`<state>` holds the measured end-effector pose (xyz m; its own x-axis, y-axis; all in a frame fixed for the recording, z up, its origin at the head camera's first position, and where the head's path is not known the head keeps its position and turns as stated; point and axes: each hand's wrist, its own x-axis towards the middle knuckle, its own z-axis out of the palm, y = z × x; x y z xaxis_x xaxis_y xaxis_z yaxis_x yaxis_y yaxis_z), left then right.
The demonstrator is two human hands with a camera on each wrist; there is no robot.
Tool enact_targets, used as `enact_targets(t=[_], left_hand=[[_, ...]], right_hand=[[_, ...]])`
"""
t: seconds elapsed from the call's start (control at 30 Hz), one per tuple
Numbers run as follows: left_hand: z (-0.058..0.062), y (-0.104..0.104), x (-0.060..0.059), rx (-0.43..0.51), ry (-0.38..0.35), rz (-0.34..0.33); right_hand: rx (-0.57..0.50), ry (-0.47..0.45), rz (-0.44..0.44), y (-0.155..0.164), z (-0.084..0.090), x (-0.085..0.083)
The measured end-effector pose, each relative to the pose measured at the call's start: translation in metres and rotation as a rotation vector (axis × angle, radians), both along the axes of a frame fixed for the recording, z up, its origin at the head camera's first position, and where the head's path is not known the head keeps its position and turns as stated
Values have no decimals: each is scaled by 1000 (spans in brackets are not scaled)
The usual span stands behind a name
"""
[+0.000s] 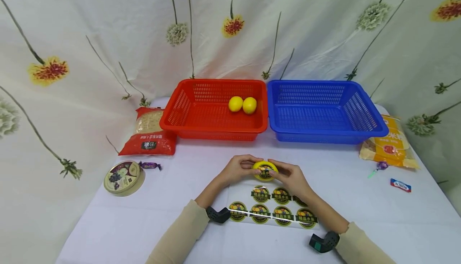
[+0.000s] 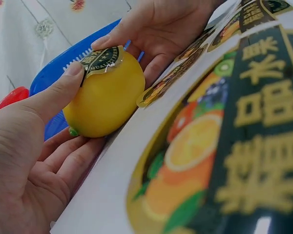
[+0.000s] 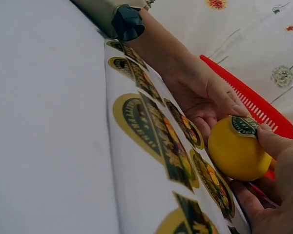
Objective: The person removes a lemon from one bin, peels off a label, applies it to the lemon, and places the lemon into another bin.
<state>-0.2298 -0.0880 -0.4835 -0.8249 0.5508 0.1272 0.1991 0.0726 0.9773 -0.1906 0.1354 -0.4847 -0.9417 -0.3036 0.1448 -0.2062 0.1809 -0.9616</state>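
Nearest on the white-clothed table lies a glossy sheet of round fruit-label stickers, kept within easy reach. Just beyond it, the left hand and right hand cup a round yellow lemon between curled fingers, steadying it while both thumbs press a sticker flat on its top. Farther back, a red plastic basket holds two more lemons, beside a blue plastic basket.

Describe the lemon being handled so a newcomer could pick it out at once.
In front of the red basket, above the sticker sheet, both hands hold a lemon. Unlike the two lemons in the basket, it carries a dark round sticker.
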Motion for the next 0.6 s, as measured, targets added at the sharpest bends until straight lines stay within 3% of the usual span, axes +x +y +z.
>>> enact_targets(t=[0.43, 0.6], left_hand=[[2, -1, -1, -3, -15, -36], [-1, -2, 2, -34, 52, -35]], right_hand=[[38, -28, 121, 14, 5, -9], [17, -7, 123, 13, 1, -9]])
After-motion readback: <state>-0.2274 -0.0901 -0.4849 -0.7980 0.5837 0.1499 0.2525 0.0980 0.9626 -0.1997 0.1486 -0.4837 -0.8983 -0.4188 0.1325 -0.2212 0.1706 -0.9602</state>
